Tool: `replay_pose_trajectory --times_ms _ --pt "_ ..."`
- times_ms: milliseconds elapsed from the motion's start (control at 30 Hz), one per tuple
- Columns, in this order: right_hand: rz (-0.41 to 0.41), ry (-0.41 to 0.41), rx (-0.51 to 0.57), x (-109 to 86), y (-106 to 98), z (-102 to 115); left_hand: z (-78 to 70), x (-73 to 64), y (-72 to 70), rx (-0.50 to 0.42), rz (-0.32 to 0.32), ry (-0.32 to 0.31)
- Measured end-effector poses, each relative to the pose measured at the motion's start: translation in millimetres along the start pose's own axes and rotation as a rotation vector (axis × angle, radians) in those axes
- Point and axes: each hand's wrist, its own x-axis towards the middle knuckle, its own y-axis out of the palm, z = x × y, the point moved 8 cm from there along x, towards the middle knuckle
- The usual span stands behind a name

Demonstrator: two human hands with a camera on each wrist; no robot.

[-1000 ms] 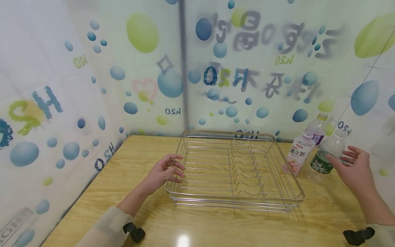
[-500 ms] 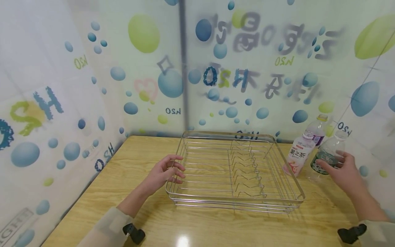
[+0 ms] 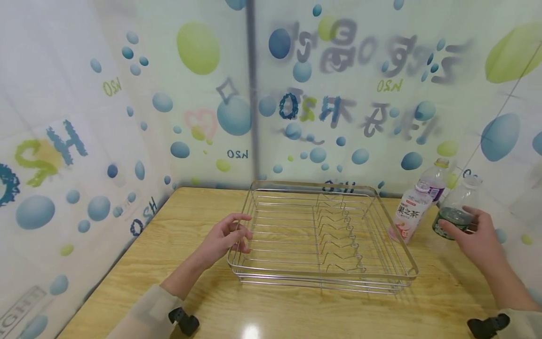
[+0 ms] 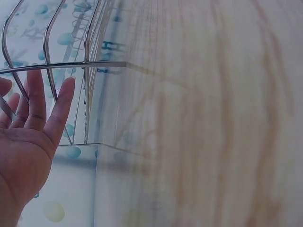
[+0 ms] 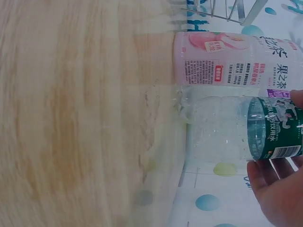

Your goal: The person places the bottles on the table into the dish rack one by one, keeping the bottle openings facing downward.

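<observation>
In the head view my left hand (image 3: 222, 238) is at the left side of a wire dish rack (image 3: 296, 272), its relaxed fingers against the wires. The left wrist view shows those fingers (image 4: 59, 111) fairly straight among the curved wires. Over on the right, my right hand (image 3: 480, 240) holds a clear plastic bottle with a green label (image 3: 459, 195), thumb on the near side and fingers behind. In the right wrist view the hand grips it around the green label (image 5: 286, 127), and the bottle looks hollow and see-through.
A pink-labelled drink bottle (image 3: 408, 216) stands between the rack and the green-labelled bottle. Behind it is a clear bottle with a yellow cap (image 3: 440, 164) and purple label. The wooden table (image 3: 203, 306) meets patterned curtains (image 3: 203, 103) at the back and sides.
My right hand has moved left onto the green-labelled bottle and closed around it. The bottle has since shifted slightly up and right. The left hand and rack stay put.
</observation>
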Motion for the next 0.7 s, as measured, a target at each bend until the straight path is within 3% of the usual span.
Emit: replay_pose_trajectory --times_ms 300,700 --pt "-0.161 -0.064 -0.003 -11.9 -17.3 27.9 -0.2 -0.7 0.9 -0.033 0.006 0.006" --pt "-0.183 -0.197 0.096 -23.2 -22.4 84.8 2.7 0.2 -0.3 -0.028 -0.003 0.008"
